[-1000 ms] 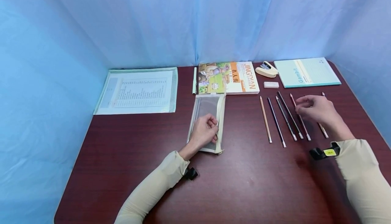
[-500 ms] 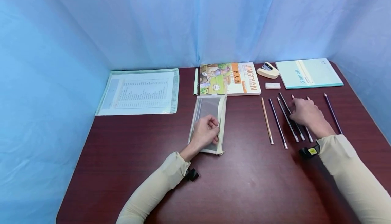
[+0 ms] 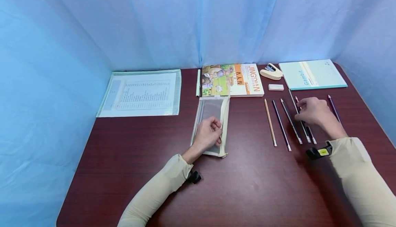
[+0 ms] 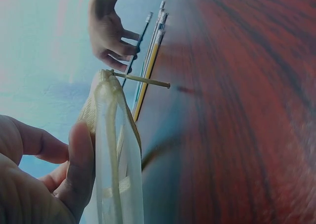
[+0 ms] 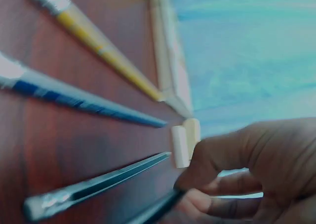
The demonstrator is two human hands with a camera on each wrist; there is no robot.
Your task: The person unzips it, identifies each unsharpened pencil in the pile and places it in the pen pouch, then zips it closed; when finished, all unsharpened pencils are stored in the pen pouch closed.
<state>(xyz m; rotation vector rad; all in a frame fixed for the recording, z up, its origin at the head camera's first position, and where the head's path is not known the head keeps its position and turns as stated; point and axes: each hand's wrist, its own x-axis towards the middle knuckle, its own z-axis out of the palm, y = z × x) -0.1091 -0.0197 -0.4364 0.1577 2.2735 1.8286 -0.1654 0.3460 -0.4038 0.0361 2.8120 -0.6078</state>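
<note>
Desk of dark red-brown wood grain (image 3: pixel 148 192) carried everything in the head view. A flat, see-through pouch with cream trim (image 3: pixel 208 108) lay about midway between its left and right edges, on the near side of an illustrated paperback book (image 3: pixel 232 79) set along the far edge. The person's left hand (image 3: pixel 206 132) rested over the pouch, fingers curled at the trim on its right side. Closer to the desk's right edge, the right hand (image 3: pixel 314 111) grasped a slim black pencil with a pale end (image 3: pixel 305 130), its far tip pointing toward a pale green notebook (image 3: pixel 312 74) near the far right corner. A reddish pencil (image 3: pixel 312 137) lay partly hidden beneath that hand.

In the left wrist view, the left hand pinched the pouch's trim between thumb and finger, and the pouch's mouth seemed slightly parted. Beyond, the right hand held the black pencil aslant by the fingertips.

In the right wrist view, somewhat blurred, the black pencil sat between thumb and fingers. A yellow pencil (image 5: pixel 108 58), a blue pencil (image 5: pixel 84 102) and a dark green-black pencil (image 5: pixel 108 179) lay apart on the desk, the last pointing toward a white block eraser (image 5: pixel 180 146).

The step in hand appeared to be taking up the black pencil; the next move seemed to call for a firm pinch and a lift clear of its neighbours, the left hand steadying the pouch.
</note>
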